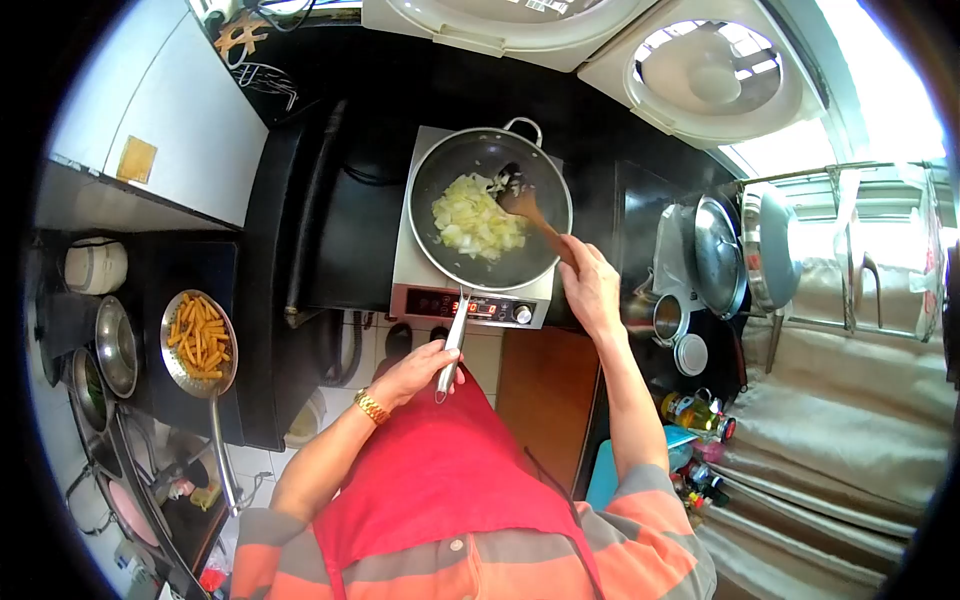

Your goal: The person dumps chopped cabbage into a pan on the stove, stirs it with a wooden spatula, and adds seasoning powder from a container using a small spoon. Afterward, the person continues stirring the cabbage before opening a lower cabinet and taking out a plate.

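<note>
A dark wok (450, 165) with a steel rim sits on an induction cooker (405, 265) whose red display is lit. Chopped pale yellow-green vegetable pieces (475, 215), perhaps cabbage, lie heaped in the wok. My left hand (420, 370) is closed around the wok's metal handle (457, 335). In my right hand (592, 285) is a wooden spatula (540, 222), its blade down in the wok at the right side of the vegetables. Part of the blade is dark or hidden against the pan.
To the left, a perforated skimmer (225, 385) holds fried strips, with its handle jutting toward me. Metal bowls (117, 345) stand beyond it. On the right are a lidded pan (715, 255), a steel cup (665, 318), an oil bottle (695, 412) and a wire rack (850, 325).
</note>
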### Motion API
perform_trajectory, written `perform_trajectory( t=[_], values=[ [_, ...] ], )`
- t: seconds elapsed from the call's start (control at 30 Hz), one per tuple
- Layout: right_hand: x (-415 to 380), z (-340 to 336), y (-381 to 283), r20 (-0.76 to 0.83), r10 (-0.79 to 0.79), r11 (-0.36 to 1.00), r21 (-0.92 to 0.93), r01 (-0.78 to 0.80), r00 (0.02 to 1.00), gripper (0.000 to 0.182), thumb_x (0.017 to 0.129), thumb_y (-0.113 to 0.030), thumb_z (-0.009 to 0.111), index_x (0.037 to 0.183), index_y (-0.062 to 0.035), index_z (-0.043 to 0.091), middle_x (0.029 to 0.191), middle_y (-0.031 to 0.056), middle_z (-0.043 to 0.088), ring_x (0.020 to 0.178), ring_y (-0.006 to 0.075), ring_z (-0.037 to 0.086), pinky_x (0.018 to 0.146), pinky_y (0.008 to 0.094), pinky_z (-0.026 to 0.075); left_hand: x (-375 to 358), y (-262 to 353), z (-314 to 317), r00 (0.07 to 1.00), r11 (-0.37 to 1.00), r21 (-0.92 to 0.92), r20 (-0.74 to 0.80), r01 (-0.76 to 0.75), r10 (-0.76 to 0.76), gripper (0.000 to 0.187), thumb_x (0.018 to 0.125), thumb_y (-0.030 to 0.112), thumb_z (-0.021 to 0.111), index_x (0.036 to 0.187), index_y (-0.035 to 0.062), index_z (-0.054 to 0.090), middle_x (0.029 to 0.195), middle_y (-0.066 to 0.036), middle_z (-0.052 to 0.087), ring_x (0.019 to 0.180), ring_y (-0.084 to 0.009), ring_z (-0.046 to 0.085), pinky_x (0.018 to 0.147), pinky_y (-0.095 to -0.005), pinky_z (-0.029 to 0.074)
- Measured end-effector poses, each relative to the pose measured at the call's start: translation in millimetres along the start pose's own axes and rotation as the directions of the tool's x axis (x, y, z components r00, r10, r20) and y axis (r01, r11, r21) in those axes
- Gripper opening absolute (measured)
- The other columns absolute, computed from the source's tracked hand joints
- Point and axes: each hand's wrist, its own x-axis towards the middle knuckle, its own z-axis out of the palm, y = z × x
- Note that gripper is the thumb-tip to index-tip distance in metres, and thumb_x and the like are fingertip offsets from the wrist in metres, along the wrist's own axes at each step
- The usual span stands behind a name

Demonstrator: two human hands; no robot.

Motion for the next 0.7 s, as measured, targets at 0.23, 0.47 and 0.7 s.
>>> perform_trajectory(
  t=[0.23, 0.47, 0.7],
  values=[
    [-39, 20, -16, -0.264, -0.012, 0.999, -0.054, -0.003, 0.964, 0.042, 0.095, -0.002, 0.067, 0.136, -0.0146, 0.068, 0.1, 0.0142, 0.07, 0.085, 0.0375, 0.072, 0.07, 0.0464, 0.058, 5, 15, -5, 0.998, 0.997, 0.066, 0.047, 0.033, -0.036, 0.031, 0.112, 0.035, 0.055, 0.115, 0.004, 0.058, 0.094, -0.013, 0.076, 0.077, -0.0174, 0.071, 0.068, -0.0312, 0.057],
    [-64, 43, 0, -0.108, 0.2, 0.979, -0.017, -0.203, 0.974, 0.042, 0.094, -0.003, 0.069, 0.136, -0.0086, 0.069, 0.106, 0.0171, 0.071, 0.093, 0.0407, 0.072, 0.081, 0.0452, 0.059, 5, 15, -7, 0.995, 0.988, 0.147, 0.084, 0.046, -0.059, 0.031, 0.112, 0.035, 0.055, 0.116, 0.0043, 0.06, 0.098, -0.016, 0.077, 0.082, -0.0183, 0.071, 0.073, -0.0334, 0.057],
    [-71, 78, 38, 0.168, 0.518, 0.794, 0.27, -0.544, 0.839, 0.048, 0.092, -0.017, 0.073, 0.137, -0.0022, 0.067, 0.118, 0.0247, 0.076, 0.106, 0.0366, 0.075, 0.095, 0.042, 0.056, -2, 15, -9, 0.99, 0.99, 0.117, 0.101, 0.085, -0.097, 0.036, 0.113, 0.037, 0.051, 0.125, 0.0047, 0.062, 0.103, -0.016, 0.077, 0.082, -0.0197, 0.072, 0.071, -0.0358, 0.06]
  ],
)
